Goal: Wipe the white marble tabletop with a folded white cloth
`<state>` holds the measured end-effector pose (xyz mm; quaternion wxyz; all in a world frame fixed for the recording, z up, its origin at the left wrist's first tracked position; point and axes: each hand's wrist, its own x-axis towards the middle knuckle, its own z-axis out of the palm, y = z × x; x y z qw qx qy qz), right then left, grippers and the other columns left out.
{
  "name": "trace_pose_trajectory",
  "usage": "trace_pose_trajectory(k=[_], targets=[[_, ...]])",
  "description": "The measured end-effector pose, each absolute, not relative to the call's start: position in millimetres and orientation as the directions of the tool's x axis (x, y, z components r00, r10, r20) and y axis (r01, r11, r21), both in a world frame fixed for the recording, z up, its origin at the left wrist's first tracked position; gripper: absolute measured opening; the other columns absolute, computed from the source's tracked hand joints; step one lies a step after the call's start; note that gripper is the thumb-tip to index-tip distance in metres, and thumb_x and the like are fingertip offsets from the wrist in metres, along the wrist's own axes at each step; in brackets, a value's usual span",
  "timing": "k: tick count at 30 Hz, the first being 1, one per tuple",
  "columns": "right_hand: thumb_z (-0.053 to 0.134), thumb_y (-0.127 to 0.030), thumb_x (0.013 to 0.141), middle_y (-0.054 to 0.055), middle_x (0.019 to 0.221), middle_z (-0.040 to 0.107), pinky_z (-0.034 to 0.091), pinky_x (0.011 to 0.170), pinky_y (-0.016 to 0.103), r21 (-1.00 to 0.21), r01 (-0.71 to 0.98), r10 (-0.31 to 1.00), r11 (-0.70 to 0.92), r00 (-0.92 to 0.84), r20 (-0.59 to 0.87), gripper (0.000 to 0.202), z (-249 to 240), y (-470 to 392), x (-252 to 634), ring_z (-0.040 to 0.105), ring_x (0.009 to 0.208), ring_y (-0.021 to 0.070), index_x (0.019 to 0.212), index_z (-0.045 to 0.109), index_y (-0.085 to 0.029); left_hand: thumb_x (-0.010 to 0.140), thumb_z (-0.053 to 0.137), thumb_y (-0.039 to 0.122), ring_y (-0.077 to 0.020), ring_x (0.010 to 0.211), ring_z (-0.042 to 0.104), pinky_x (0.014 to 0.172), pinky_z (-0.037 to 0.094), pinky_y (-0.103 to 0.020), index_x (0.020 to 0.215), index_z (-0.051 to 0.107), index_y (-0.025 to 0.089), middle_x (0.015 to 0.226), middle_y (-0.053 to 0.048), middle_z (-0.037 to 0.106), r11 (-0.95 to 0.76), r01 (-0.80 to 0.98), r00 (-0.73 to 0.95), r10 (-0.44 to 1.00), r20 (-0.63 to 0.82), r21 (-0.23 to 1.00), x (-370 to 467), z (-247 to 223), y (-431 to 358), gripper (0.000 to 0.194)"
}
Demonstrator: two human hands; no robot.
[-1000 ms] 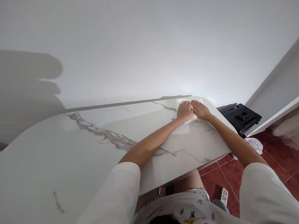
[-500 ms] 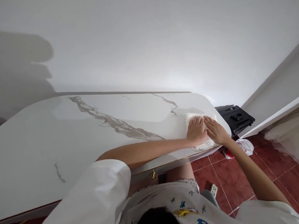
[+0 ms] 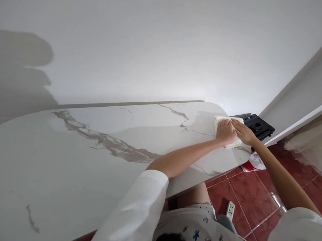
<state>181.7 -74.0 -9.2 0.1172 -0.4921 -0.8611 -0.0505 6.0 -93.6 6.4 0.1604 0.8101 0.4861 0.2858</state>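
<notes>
A white cloth (image 3: 231,141) lies spread on the far right end of the marble-patterned tabletop (image 3: 139,126), reaching its rounded edge. My left hand (image 3: 225,131) presses down on the cloth, its fingers close together and slightly bent. Beside it, my right hand (image 3: 243,132) rests on the cloth's right part with fingers stretched out, their tips near the left hand's knuckles. Both palms face down, and the cloth is flat beneath them.
A white wall (image 3: 143,47) rises behind the tabletop. Right of it stands a black case (image 3: 259,126), with a white and red plastic bag (image 3: 256,162) on the red tiled floor (image 3: 249,193). A power strip (image 3: 230,210) lies near my legs.
Both hands and the cloth have moved right and slightly away from me, to the tabletop's end. The tabletop's near edge and markings have also shifted in view.
</notes>
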Motion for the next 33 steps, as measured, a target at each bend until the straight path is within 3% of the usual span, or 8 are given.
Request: trace_pose_trajectory(k=[9,15,23,29,33], targets=[[0.023,-0.038,0.094,0.004,0.151,0.034,0.028,0.114,0.046,-0.076,0.897,0.886,0.436,-0.414,0.208,0.057,-3,40,144,0.029,0.14,0.024,0.147,0.033,-0.02,0.091,0.032,0.021,-0.0262,0.127,0.04,0.11,0.027,-0.04,0.132,0.044,0.009,0.135,-0.015,0.049,-0.536,0.747,0.414,0.838,0.357,0.393,-17,0,18,0.044],[0.027,-0.029,0.092,0.006,0.149,0.039,0.029,0.114,0.04,-0.049,0.913,0.895,0.405,-0.385,0.227,0.055,5,77,104,0.034,0.138,0.0209,0.143,0.039,-0.015,0.092,0.031,0.02,-0.0251,0.129,0.038,0.111,0.026,-0.038,0.131,0.044,0.005,0.137,-0.016,0.048,-0.511,0.78,0.4,0.851,0.341,0.361,-43,2,60,0.045],[0.03,-0.027,0.093,0.008,0.147,0.042,0.031,0.112,0.037,-0.013,0.924,0.904,0.381,-0.37,0.217,0.053,8,85,36,0.036,0.137,0.022,0.141,0.042,-0.011,0.092,0.032,0.019,-0.0232,0.125,0.043,0.109,0.028,-0.036,0.126,0.048,0.009,0.132,-0.014,0.052,-0.517,0.804,0.412,0.84,0.353,0.292,-107,-1,74,0.039],[0.03,-0.027,0.092,0.009,0.145,0.045,0.035,0.109,0.041,-0.05,0.89,0.877,0.454,-0.436,0.2,0.05,13,73,-40,0.039,0.134,0.0244,0.139,0.045,-0.014,0.091,0.031,0.018,-0.022,0.123,0.047,0.107,0.031,-0.034,0.125,0.049,0.007,0.128,-0.015,0.055,-0.481,0.851,0.394,0.851,0.348,0.211,-184,-4,64,0.039],[0.035,-0.032,0.092,0.008,0.146,0.044,0.041,0.102,0.045,-0.044,0.871,0.868,0.489,-0.48,0.124,0.049,23,53,-102,0.046,0.128,0.0291,0.137,0.046,-0.017,0.091,0.029,0.017,-0.02,0.13,0.042,0.11,0.029,-0.033,0.131,0.044,0.008,0.137,-0.014,0.05,-0.517,0.838,0.444,0.833,0.331,0.174,-257,-6,48,0.044]])
